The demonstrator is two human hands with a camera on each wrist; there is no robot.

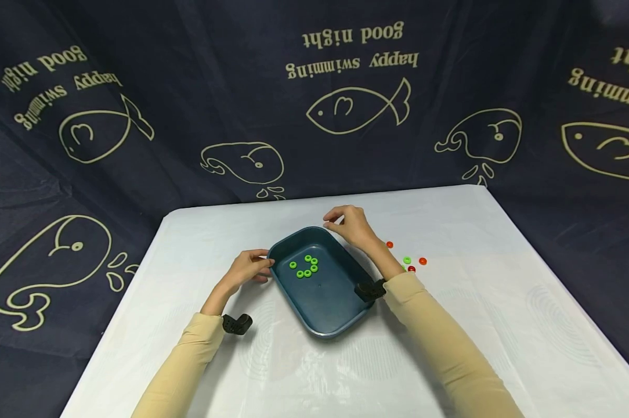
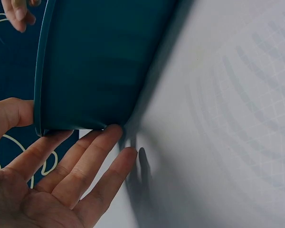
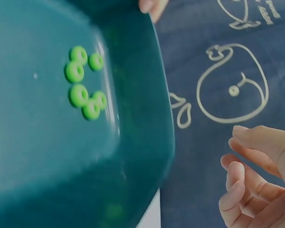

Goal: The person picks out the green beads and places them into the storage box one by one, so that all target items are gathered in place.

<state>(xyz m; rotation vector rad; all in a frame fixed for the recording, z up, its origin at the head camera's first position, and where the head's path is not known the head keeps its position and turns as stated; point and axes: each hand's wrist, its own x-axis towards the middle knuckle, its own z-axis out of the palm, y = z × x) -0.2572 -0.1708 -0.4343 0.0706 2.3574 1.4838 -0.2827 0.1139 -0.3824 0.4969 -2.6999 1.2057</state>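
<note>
A dark teal tray (image 1: 325, 296) lies slantwise on the table, with several small green rings (image 1: 314, 269) toward its far end. My left hand (image 1: 248, 267) holds the tray at its far left corner. In the left wrist view, the left thumb (image 2: 19, 113) lies against the rim and the other fingers touch the outer wall from below. Beyond the tray's far right corner is my right hand (image 1: 352, 225), apart from the rim. Its fingers are loosely bent in the right wrist view, with nothing visible between them.
Right of the tray, beside the right forearm, lie a few loose rings, among them an orange-red ring (image 1: 423, 261) and a green ring (image 1: 407, 260). The forearm may hide others. A white cloth (image 1: 481, 348) covers the table. Behind hangs a dark patterned curtain (image 1: 346, 162).
</note>
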